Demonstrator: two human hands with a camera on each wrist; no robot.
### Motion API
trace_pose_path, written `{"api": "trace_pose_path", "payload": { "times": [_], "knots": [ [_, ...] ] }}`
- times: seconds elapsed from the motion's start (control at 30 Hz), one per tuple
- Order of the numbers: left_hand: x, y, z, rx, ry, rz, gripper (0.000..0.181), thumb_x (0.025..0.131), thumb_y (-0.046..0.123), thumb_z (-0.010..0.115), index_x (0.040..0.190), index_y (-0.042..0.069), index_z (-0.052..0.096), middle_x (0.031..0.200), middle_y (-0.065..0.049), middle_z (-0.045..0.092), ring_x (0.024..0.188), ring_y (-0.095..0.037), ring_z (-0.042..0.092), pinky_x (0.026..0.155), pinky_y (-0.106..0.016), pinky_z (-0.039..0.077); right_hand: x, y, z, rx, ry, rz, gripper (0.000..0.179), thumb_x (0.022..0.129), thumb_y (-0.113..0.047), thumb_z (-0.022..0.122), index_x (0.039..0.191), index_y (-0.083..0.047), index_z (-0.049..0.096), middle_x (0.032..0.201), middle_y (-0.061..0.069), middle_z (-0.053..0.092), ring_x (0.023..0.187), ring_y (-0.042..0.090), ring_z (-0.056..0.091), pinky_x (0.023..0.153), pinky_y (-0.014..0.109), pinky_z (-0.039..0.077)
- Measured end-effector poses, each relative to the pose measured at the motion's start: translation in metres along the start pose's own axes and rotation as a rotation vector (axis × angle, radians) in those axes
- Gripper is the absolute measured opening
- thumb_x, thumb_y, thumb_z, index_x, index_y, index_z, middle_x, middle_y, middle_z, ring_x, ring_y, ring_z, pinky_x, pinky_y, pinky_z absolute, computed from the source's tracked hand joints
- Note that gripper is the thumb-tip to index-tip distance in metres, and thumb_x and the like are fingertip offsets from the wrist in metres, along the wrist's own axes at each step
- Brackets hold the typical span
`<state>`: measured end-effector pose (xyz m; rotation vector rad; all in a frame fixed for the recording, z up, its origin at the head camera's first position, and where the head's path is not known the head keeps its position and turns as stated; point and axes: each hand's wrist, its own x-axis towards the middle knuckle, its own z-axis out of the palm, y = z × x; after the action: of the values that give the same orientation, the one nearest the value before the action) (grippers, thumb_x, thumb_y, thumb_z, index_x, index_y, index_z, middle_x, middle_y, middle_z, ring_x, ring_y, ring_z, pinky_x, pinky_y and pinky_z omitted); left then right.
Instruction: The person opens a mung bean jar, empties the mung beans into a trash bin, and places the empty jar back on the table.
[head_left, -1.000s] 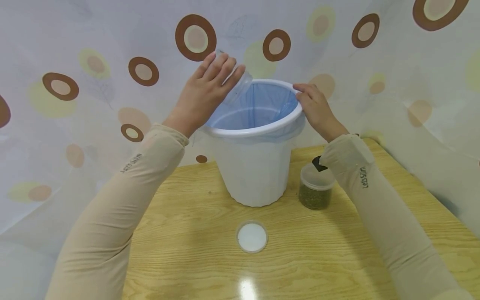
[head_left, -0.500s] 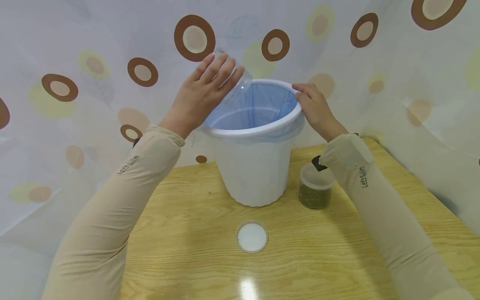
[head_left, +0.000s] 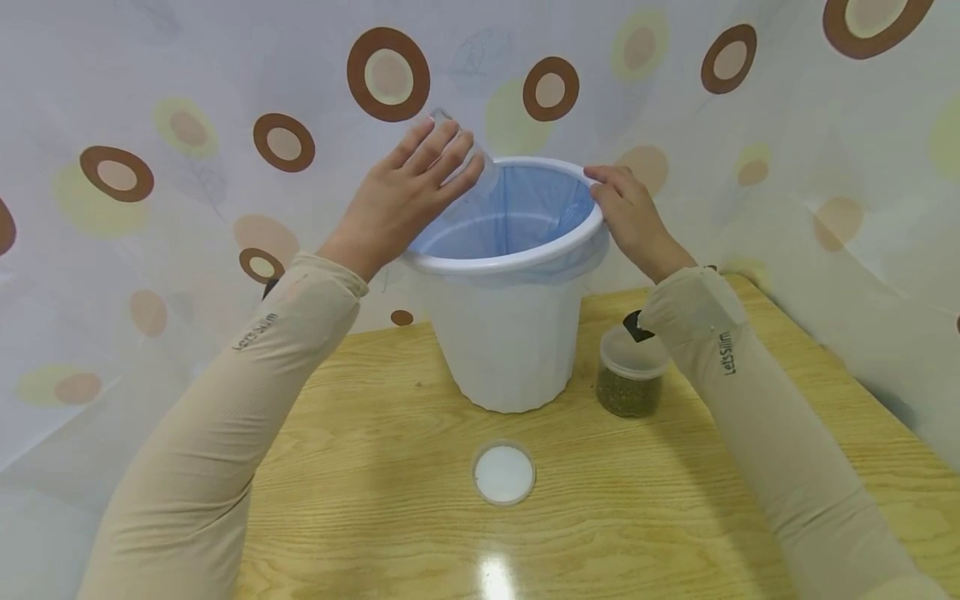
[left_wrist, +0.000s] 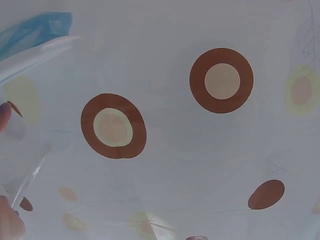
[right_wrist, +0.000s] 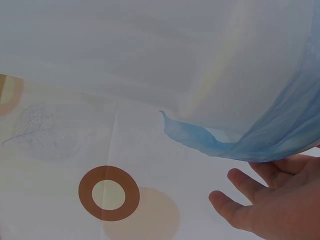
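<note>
In the head view my left hand (head_left: 408,187) grips a clear plastic jar (head_left: 483,177), tilted mouth-down over the near-left side of a white trash can (head_left: 506,342). Part of the jar is hidden behind the fingers; no contents show in it. A blue bag (head_left: 540,196) lines the can and folds out under its rim. My right hand (head_left: 637,221) holds the can's right rim, and in the right wrist view its fingers (right_wrist: 247,185) lie beneath the overhanging blue bag. The left wrist view catches only fingertips (left_wrist: 10,222) and the jar's clear wall at its left edge.
A clear jar of dried green flakes (head_left: 630,383), with a translucent lid, stands right of the can by the right forearm. A round white lid (head_left: 504,475) lies on the wooden table (head_left: 360,467) in front. Behind hangs a patterned sheet (head_left: 187,250).
My left hand has dipped slightly, and the jar has come down a little toward the can's opening. The right hand and the can have stayed put.
</note>
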<state>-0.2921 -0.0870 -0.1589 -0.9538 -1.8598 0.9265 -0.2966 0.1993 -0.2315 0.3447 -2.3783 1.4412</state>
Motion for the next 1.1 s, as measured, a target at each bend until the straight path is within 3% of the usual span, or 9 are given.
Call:
{"api": "trace_pose_path", "payload": {
  "times": [0.17,0.3,0.5,0.63,0.73,0.87,1.1],
  "knots": [
    [0.0,0.001,0.002,0.01,0.047,0.068,0.062,0.088,-0.013,0.049,0.144,0.011,0.035,0.148,-0.013,0.034,0.14,-0.028,0.027,0.118,-0.038,0.008,0.0,0.0,0.0,-0.003,-0.003,0.007,0.051,0.101,-0.025,0.03,0.143,0.002,0.04,0.144,0.018,0.037,0.135,0.032,0.032,0.112,0.045,0.026],
    [0.0,0.002,0.003,0.008,0.039,0.098,0.063,0.089,-0.015,0.046,0.145,0.011,0.034,0.149,-0.014,0.033,0.141,-0.028,0.026,0.118,-0.038,0.007,0.0,0.001,0.0,0.002,-0.013,0.019,0.052,0.101,-0.026,0.029,0.144,0.001,0.039,0.145,0.017,0.036,0.135,0.031,0.032,0.112,0.045,0.025],
    [0.0,0.001,0.004,-0.128,0.036,0.075,0.062,0.089,-0.016,0.044,0.146,0.009,0.037,0.149,-0.016,0.035,0.141,-0.03,0.027,0.118,-0.037,0.007,0.001,0.001,0.0,0.004,-0.011,0.015,0.051,0.101,-0.025,0.03,0.144,0.001,0.039,0.145,0.018,0.036,0.135,0.031,0.032,0.113,0.045,0.025],
    [0.001,0.0,0.002,-0.285,0.014,0.003,0.061,0.089,-0.014,0.048,0.146,0.007,0.037,0.149,-0.017,0.036,0.14,-0.031,0.028,0.118,-0.036,0.006,0.001,0.0,0.0,0.009,-0.005,0.012,0.051,0.101,-0.025,0.031,0.143,0.001,0.04,0.145,0.018,0.036,0.136,0.031,0.031,0.113,0.044,0.024],
    [0.001,-0.001,0.0,-0.409,-0.017,-0.072,0.063,0.088,-0.002,0.062,0.145,0.006,0.036,0.146,-0.019,0.037,0.138,-0.034,0.029,0.118,-0.038,0.011,0.001,0.0,0.0,0.014,-0.008,0.016,0.051,0.101,-0.025,0.031,0.143,0.001,0.04,0.145,0.018,0.036,0.136,0.031,0.031,0.113,0.043,0.024],
    [0.003,-0.004,-0.002,-0.541,-0.055,-0.169,0.08,0.077,0.016,0.079,0.144,0.005,0.037,0.14,-0.02,0.039,0.132,-0.036,0.032,0.114,-0.042,0.02,0.0,0.001,0.0,0.016,-0.012,0.017,0.051,0.101,-0.025,0.031,0.143,0.002,0.039,0.145,0.018,0.036,0.136,0.031,0.031,0.113,0.044,0.025],
    [0.01,-0.012,-0.006,-0.736,-0.183,-0.34,0.094,0.072,0.034,0.081,0.146,0.0,0.032,0.137,-0.019,0.043,0.129,-0.037,0.035,0.11,-0.047,0.025,0.0,0.0,0.0,0.004,-0.026,0.026,0.053,0.101,-0.027,0.028,0.145,0.0,0.036,0.145,0.018,0.035,0.135,0.032,0.032,0.113,0.045,0.025]
  ]
}}
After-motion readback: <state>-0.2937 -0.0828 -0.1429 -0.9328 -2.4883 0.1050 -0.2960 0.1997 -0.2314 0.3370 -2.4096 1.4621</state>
